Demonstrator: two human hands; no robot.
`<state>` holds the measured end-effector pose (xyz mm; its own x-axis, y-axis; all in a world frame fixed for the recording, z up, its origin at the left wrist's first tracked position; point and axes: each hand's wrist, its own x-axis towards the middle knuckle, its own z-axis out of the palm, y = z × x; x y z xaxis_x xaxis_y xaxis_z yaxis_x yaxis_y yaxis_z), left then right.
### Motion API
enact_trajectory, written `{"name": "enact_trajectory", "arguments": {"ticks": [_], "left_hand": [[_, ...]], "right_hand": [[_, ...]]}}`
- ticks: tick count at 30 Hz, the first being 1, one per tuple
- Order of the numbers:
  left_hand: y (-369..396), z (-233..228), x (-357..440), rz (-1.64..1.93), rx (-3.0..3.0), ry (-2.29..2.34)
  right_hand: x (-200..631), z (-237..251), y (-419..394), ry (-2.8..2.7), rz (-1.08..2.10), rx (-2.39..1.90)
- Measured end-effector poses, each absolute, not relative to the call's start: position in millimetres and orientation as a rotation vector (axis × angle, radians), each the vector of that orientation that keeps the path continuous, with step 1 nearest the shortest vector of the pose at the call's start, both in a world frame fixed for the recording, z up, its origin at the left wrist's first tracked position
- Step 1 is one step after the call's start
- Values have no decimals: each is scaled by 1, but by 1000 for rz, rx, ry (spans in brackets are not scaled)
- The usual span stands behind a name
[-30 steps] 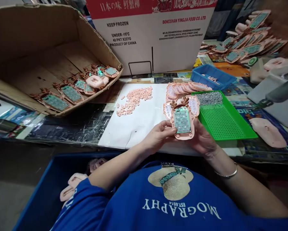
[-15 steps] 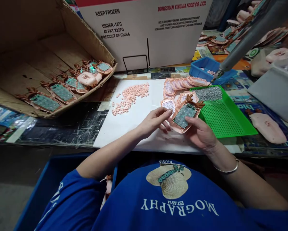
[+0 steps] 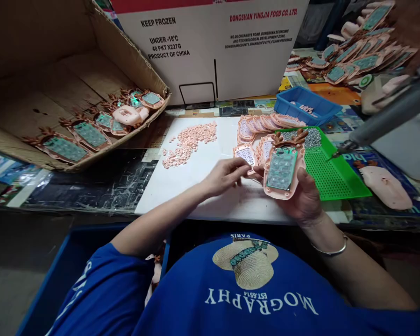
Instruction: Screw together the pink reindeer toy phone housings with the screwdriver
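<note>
My right hand (image 3: 306, 200) holds a pink reindeer-shaped casing half (image 3: 294, 179) upright, with brown antlers on top and a green circuit board (image 3: 281, 172) facing me. Its fingers wrap behind the casing. My left hand (image 3: 225, 177) is closed, fingertips pinching the lower edge of a pink-framed keypad panel (image 3: 245, 153) just left of the casing. More such panels (image 3: 257, 123) lie overlapping behind it on a white board (image 3: 181, 196). Small pink pieces (image 3: 190, 140) are heaped on the board's left side.
An open cardboard box (image 3: 69, 70) with several board-fitted casings stands left. At right lie a green tray (image 3: 346, 179) with small metal screws, a blue bin (image 3: 308, 105) and a pink casing (image 3: 387, 186). A grey tool with a thin bit (image 3: 339, 151) hangs over the tray.
My right hand has turned the casing upright and moved it slightly right. My left hand has come off the casing to the keypad panel. The hanging tool has swung lower and right.
</note>
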<state>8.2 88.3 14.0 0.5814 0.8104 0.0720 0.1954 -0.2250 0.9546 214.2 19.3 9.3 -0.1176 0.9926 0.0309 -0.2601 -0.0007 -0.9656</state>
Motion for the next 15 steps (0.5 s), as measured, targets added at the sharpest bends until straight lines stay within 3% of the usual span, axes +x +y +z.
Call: {"name": "enact_trajectory", "arguments": {"ticks": [2,5,15], "left_hand": [[109,10,-3,743,2252,1004],[136,2,-11,480,2740,1031],[132,0,-37,226,2998,878]], "right_hand": [[218,9,19,-1117,1378,-959],[220,9,19,-1109,1384,-989],[231,17,18,-1181,1344,-901]]}}
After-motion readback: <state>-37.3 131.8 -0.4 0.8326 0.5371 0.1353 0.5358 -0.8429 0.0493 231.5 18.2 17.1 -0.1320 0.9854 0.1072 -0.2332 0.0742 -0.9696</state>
